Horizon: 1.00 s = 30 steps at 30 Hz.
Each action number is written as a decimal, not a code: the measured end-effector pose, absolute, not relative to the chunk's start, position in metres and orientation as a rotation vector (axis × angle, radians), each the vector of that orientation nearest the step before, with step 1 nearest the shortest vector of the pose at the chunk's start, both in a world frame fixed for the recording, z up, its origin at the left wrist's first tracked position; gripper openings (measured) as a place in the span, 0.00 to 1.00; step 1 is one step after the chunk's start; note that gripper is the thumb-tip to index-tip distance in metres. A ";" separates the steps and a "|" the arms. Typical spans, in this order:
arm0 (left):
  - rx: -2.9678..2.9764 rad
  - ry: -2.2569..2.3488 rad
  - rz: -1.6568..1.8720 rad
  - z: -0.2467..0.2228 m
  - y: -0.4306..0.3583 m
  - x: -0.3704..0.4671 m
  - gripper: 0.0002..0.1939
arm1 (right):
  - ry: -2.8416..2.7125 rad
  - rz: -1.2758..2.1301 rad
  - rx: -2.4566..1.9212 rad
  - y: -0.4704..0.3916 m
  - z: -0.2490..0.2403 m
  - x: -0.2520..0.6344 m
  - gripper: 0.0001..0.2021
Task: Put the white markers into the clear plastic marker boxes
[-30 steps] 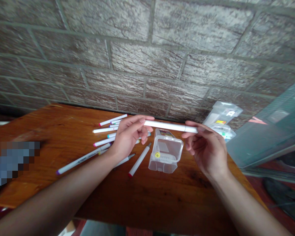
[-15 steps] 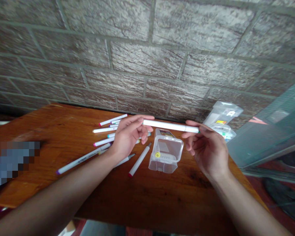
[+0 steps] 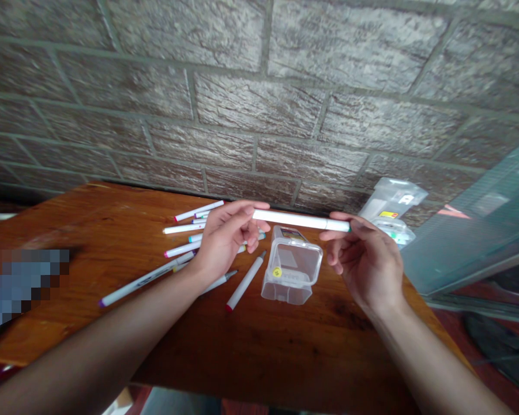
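Note:
A white marker [image 3: 292, 219] with a green end is held level above the table, between both hands. My left hand [image 3: 225, 236] pinches its left end with thumb and fingers. My right hand [image 3: 369, 253] grips the right end, where the green tip shows by the fingers. Below the marker stands a clear plastic box [image 3: 288, 288] with its lid up and a yellow sticker on it. Just left of the box lies a marker with a red end [image 3: 245, 282]. Several other white markers [image 3: 181, 248] lie under and left of my left hand, partly hidden.
The wooden table [image 3: 285, 357] meets a stone-block wall [image 3: 259, 104] at the back. Clear containers [image 3: 391, 202] stand at the back right, near a glass panel [image 3: 480, 213]. A pixelated patch covers the far left.
Both hands and the marker stay almost in place; the right hand has shifted very slightly right.

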<state>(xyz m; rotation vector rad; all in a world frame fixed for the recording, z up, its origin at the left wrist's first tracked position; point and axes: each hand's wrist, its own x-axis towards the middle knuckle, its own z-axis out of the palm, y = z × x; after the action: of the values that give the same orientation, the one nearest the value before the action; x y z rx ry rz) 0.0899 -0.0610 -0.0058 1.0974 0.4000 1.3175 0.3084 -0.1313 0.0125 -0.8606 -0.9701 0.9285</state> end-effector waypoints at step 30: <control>1.495 0.515 1.372 -0.010 -0.061 0.090 0.10 | -1.088 0.769 -0.894 -0.131 0.004 0.309 0.10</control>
<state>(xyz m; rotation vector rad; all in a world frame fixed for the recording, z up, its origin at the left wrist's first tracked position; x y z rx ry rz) 0.0903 -0.0612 -0.0102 1.4950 0.5146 1.3719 0.3085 -0.1308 0.0038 -0.8938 -1.0879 0.7693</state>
